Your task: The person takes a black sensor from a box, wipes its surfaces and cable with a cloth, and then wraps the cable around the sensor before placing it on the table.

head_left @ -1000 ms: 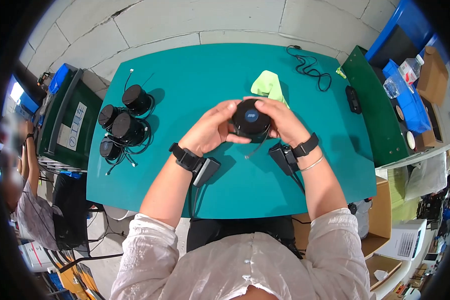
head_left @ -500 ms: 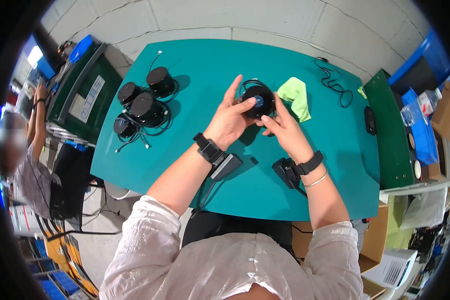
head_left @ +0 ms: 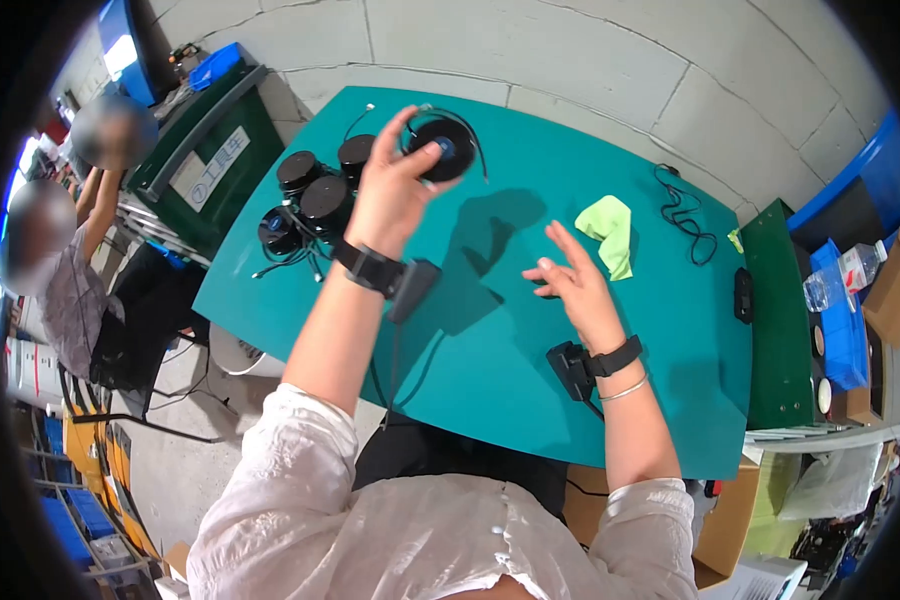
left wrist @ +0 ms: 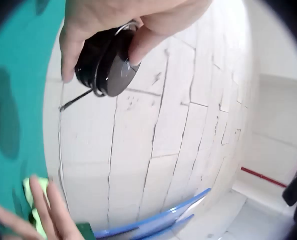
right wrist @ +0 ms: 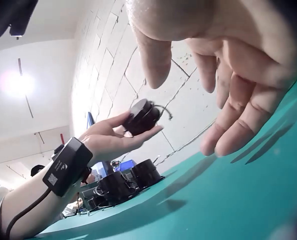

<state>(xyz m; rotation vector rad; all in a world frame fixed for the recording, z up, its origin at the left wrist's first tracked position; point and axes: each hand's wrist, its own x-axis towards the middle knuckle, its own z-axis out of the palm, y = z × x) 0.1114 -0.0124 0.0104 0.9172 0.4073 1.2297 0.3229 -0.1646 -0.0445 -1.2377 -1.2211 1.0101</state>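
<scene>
My left hand (head_left: 388, 198) grips a black cylindrical device (head_left: 448, 150) above the far left part of the green table (head_left: 530, 370). The thumb lies on its top face, beside a small blue label, and a thin black cable loops around its side in the left wrist view. Several similar black devices (head_left: 327, 204) with coiled cables stand grouped just left of this hand. My right hand (head_left: 585, 300) is held over the middle of the table with fingers extended and nothing in it. Nearest to it lies a crumpled light green cloth (head_left: 608, 235).
A black cable (head_left: 680, 215) lies at the far right, and a small black object (head_left: 743, 295) sits by the right edge. Right of the table stands a green cabinet (head_left: 780, 330) with a blue bin (head_left: 842, 340). A green cart (head_left: 210, 160) and other people are on the left.
Both hands held the device at the table's middle; the right hand has let go. My left hand has carried the device left and away from me, toward the grouped devices. The head view has turned.
</scene>
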